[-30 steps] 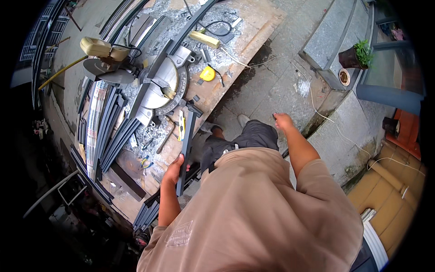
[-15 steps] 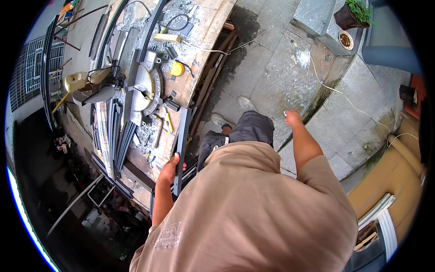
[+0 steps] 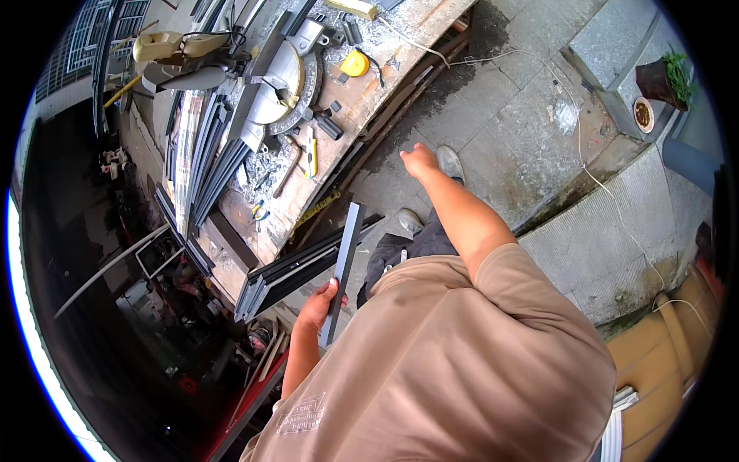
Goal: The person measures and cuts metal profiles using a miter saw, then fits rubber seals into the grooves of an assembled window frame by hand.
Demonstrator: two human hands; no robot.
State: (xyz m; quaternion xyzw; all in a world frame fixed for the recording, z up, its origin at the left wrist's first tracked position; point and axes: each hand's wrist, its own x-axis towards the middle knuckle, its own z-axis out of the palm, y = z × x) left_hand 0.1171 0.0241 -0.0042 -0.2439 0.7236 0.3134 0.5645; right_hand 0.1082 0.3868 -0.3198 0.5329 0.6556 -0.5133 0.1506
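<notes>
Bar (image 3: pixel 348 242) is clear of the bench (image 3: pixel 362 108) now, left hand (image 3: pixel 315 308) gripping it (right hand (image 3: pixel 419 162), honestly can't tell), so probably just being carried.

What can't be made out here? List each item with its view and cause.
Head view:
- Right hand: whether it holds anything; the hand itself hides this.
- Left hand: the part behind the grey bar.
- Yellow block: one end, cut off by the upper edge.

A plant (image 3: pixel 678 75) in a brown pot (image 3: pixel 656 85) is seen beside a round dish (image 3: pixel 637 115) near the stone steps (image 3: pixel 612 38), and a white cable (image 3: pixel 583 165) is laid across the paving (image 3: pixel 508 146).
</notes>
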